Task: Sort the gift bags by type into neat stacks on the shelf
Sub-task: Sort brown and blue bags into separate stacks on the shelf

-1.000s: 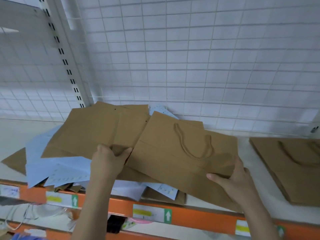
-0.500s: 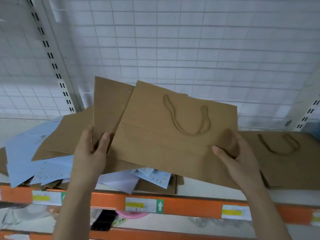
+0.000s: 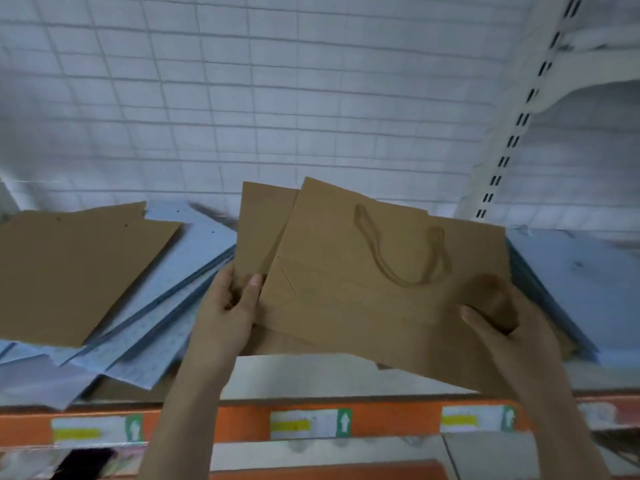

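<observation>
Wire mesh panelling [image 3: 242,98] fills the upper half of the frame, with a slotted white upright [image 3: 519,123] running down at upper right. Below it the shelf [image 3: 311,375] crosses the picture, its orange front rail [image 3: 242,424] carrying white and yellow labels with green arrow tags [image 3: 310,424].

At left of the frame lies a loose heap: a large flat brown bag [image 3: 69,271] rests on top of fanned pale blue bags [image 3: 166,306]. At the right edge another stack of pale blue bags [image 3: 571,282] lies flat on the shelf.

In the centre, two flat brown kraft bags are held together above the shelf. The front kraft bag [image 3: 363,306] shows a twisted cord handle [image 3: 401,247] lying on its face. The second kraft bag [image 3: 263,230] sits behind it, showing at the upper left, tilted a little differently.

The left hand [image 3: 225,313] grips the lower left corner of the pair, thumb on the front and fingers behind, clamped on both bags. The right hand [image 3: 502,323] holds the front bag's right side, its thumb pressed on the face and its fingers curled round the edge beneath.
</observation>
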